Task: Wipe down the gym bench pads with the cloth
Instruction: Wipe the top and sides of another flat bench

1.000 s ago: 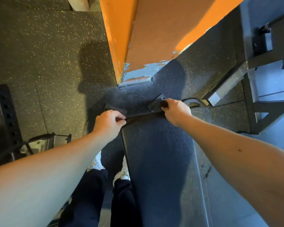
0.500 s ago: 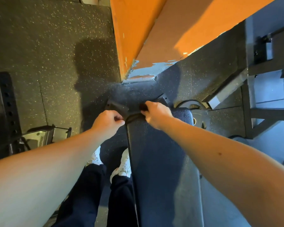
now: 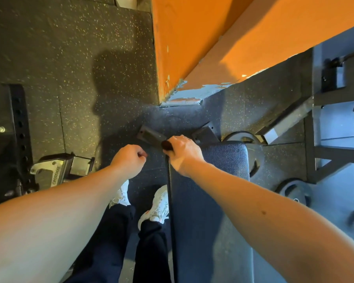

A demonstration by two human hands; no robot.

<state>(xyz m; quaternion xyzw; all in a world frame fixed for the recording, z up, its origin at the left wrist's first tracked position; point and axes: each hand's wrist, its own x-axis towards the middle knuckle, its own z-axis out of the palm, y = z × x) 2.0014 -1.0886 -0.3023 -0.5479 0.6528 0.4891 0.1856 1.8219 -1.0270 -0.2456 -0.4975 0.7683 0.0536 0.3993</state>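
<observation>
At the far-left corner of the black textured vinyl bench pad [image 3: 213, 180], the right hand's [image 3: 184, 154] fingers clamp a dark bunched cloth [image 3: 167, 145], apparently mid-wipe; the next move should sweep along the pad.

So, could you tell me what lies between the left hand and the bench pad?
Only bare rubber floor, seen in the head view.

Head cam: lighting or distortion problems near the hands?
Head view: hard shadow on the floor; orange wall brightly lit; bench pad dim, so the dark cloth in the right hand barely stands out; wide-angle stretch swells the left forearm and right forearm at the bottom edge.
</observation>
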